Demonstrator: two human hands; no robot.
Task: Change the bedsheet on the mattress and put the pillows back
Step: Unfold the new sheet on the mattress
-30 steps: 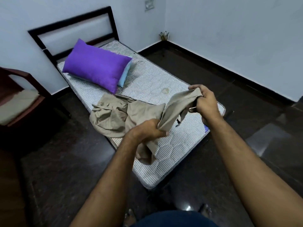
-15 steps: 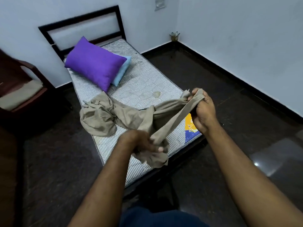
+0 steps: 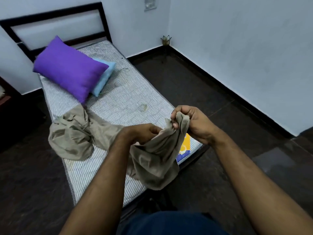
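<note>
A bare striped mattress [image 3: 125, 102] lies on a low black bed frame. A crumpled beige bedsheet [image 3: 72, 134] sits bunched on the mattress's left side and trails toward me. My left hand [image 3: 144, 133] grips a fold of the sheet near the mattress's foot. My right hand [image 3: 191, 122] grips a bunched edge of the same sheet just to the right, fingers curled round it. A loose part of the sheet hangs below both hands. A purple pillow [image 3: 69, 68] lies at the head of the mattress on top of a light blue pillow [image 3: 105, 77].
The black headboard [image 3: 55, 12] stands against the white wall. Dark floor [image 3: 194, 85] stretches to the right of the bed. A small ornament [image 3: 166, 39] sits in the far corner. A chair's edge [image 3: 5, 95] shows at far left. A yellow and blue label [image 3: 184, 146] marks the mattress's foot corner.
My hands have come closer together, gathering the sheet between them. The view has shifted left toward the bed's foot, and more sheet hangs below my hands.
</note>
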